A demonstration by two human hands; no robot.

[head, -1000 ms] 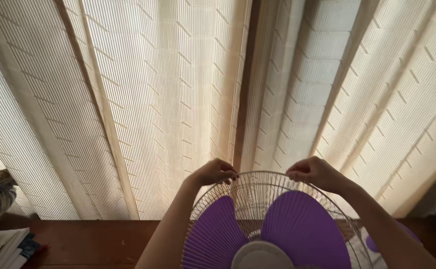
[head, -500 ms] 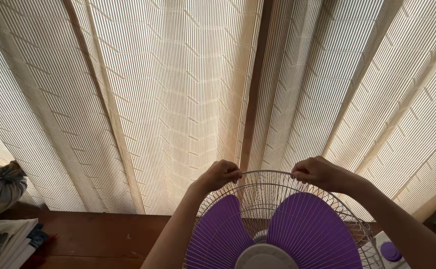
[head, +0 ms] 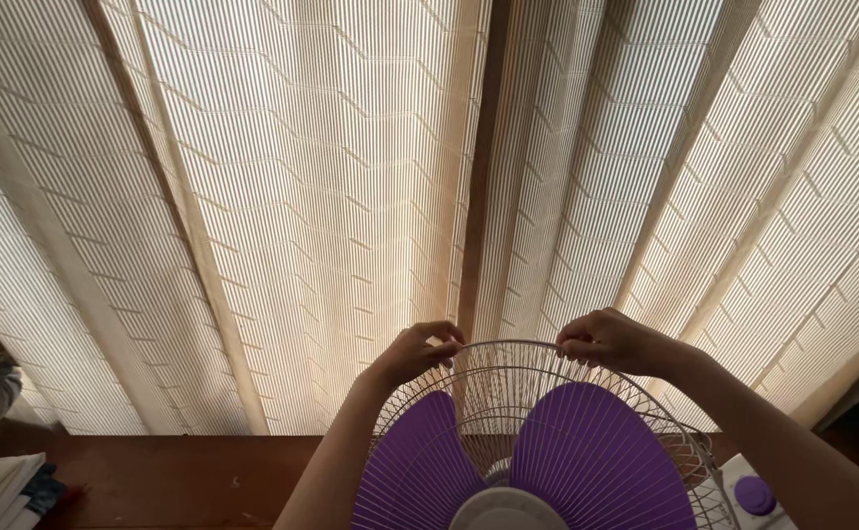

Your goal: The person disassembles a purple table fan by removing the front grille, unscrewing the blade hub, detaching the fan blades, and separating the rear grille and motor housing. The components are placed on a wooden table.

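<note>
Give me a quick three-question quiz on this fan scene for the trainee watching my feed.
1. True or false: both hands grip the top rim of the wire fan guard.
2. What colour are the fan blades? A green, B purple, C black.
3. What hangs behind the fan?

Key:
1. True: the left hand and the right hand each close on the rim.
2. B.
3. A pale ribbed curtain.

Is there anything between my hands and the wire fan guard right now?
Nothing visible. The left hand and right hand both grip the top rim of the wire guard directly, fingers curled over it. The purple blades sit inside the guard, below both hands.
</note>
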